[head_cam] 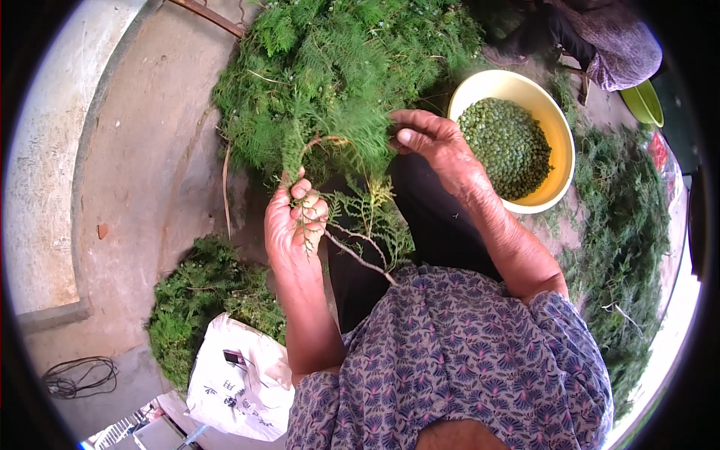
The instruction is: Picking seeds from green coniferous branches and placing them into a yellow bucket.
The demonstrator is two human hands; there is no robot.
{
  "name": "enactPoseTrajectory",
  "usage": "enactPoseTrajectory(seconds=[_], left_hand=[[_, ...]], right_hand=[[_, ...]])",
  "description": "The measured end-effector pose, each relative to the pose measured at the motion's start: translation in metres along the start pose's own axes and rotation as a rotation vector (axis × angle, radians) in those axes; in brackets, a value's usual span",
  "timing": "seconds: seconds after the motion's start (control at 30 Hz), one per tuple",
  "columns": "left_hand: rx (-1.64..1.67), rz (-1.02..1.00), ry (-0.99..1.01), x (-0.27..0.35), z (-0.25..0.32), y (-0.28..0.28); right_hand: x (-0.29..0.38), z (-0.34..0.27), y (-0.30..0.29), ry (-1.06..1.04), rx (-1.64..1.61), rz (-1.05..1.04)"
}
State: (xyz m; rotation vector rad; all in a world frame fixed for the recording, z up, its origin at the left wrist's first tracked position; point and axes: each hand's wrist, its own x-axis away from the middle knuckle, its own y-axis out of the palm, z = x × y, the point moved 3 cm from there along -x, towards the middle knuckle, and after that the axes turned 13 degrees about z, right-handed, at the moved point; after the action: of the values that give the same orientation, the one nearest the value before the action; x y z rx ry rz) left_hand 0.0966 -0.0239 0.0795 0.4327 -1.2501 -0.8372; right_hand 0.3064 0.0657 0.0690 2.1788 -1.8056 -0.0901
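Note:
My left hand (295, 216) is closed around a leafy conifer branch (360, 261), its bare brown stem reaching down towards my lap. Feathery green sprays of it stand up above the fist. At the right edge of the foliage, my right hand (433, 140) has its thumb and fingertips close together; whether they pinch anything is hidden. Beside the right wrist stands a yellow plastic basin (557, 180), partly filled with small round green cones (500, 140). A large heap of cut conifer branches (349, 62) lies in front of me.
A smaller branch pile (191, 298) and a white sack with writing (242, 388) lie at lower left, near a coiled black cable (81, 378). More branches (619, 236) spread along the right. Another person (619, 45) sits at upper right, near a green basin (644, 104).

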Motion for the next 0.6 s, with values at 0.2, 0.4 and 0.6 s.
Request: enactPoseTrajectory(seconds=[0.2,0.4,0.6], left_hand=[[0.225,0.035,0.159,-0.014,0.005,-0.006],[0.338,0.033,0.235,-0.018,-0.003,-0.003],[0.143,-0.020,0.282,-0.019,-0.011,-0.008]], right_hand=[[0.022,0.014,-0.011,-0.102,0.277,-0.081],[0.054,0.013,0.005,-0.126,0.464,-0.344],[0.074,0.015,0.024,-0.175,0.660,-0.435]])
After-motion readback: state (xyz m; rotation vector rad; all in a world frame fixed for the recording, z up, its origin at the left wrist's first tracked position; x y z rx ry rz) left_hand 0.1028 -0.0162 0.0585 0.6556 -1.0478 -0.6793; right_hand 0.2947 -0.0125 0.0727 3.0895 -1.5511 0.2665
